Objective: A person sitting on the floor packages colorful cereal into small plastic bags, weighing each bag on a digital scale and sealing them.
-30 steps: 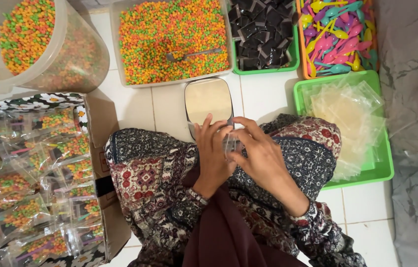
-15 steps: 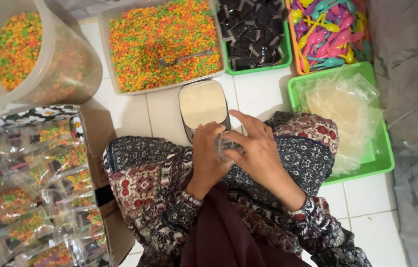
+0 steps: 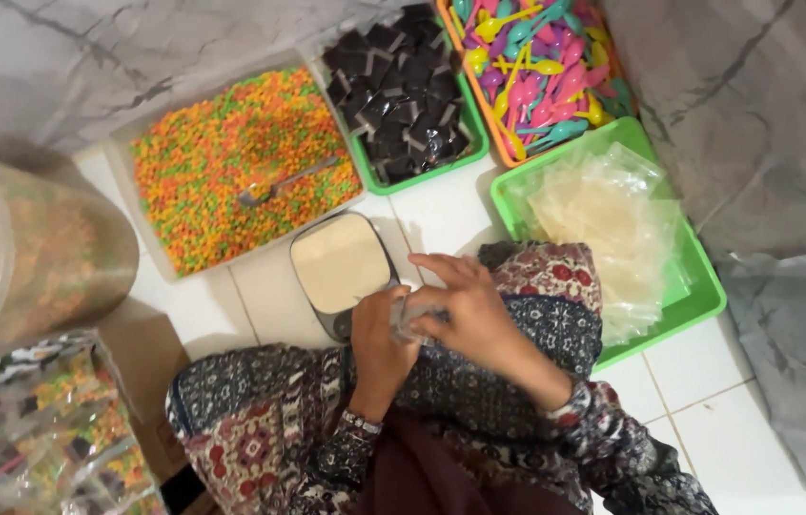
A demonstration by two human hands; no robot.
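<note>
we note little change: both hands, left hand (image 3: 386, 334) and right hand (image 3: 468, 307), still pinch small clear bag (image 3: 412, 317) in fingers, beside scale (image 3: 341, 270).

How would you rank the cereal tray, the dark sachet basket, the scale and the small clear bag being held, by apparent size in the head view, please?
1. Cereal tray, clearly largest.
2. Dark sachet basket, partly cut off at the top edge.
3. Scale, partly hidden by the left hand.
4. Small clear bag, mostly covered by both hands, the right hand included.
</note>
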